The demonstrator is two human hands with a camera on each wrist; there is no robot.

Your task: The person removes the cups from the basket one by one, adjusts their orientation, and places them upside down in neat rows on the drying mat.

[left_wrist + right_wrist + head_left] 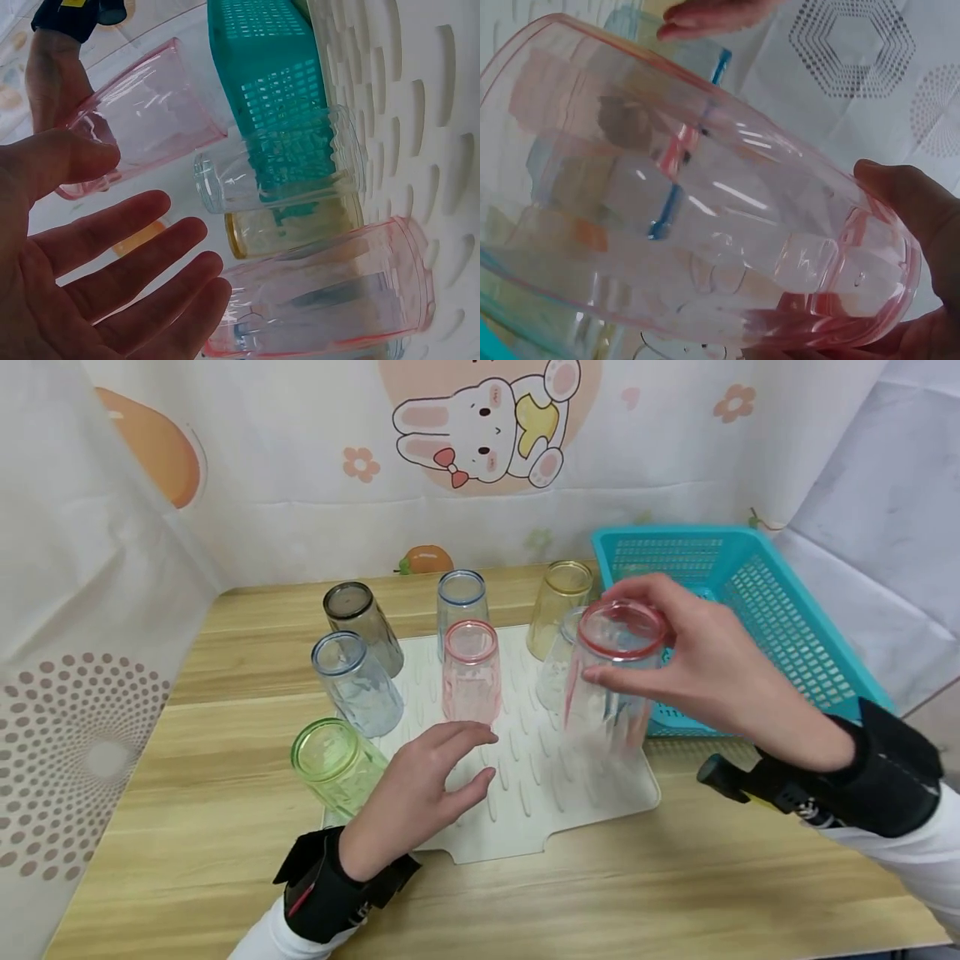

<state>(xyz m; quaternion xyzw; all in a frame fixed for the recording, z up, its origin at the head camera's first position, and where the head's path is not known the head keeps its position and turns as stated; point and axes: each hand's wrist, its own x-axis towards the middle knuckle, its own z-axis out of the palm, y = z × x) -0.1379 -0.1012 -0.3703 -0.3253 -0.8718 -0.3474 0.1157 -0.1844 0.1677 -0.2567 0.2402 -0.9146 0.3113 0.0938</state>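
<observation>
My right hand (701, 656) grips a pink drinking glass (600, 702) near its base, the glass upside down over the right part of a white ridged drying mat (517, 818). In the right wrist view the held glass (727, 225) fills most of the picture, its mouth pointing away from the hand. My left hand (423, 789) hovers over the mat's front left, fingers loosely spread and holding nothing. Nearest to it are an upturned green glass (337, 768) and another upturned pink glass (471, 681). A clear glass (552, 672) stands partly hidden behind the held one.
More upturned glasses stand around the mat: a dark grey one (371, 635), a blue one (363, 693), a second blue one (461, 602) and a yellow one (558, 610). A turquoise basket (817, 635) sits at the right, beyond the right hand. A printed curtain (285, 460) hangs behind.
</observation>
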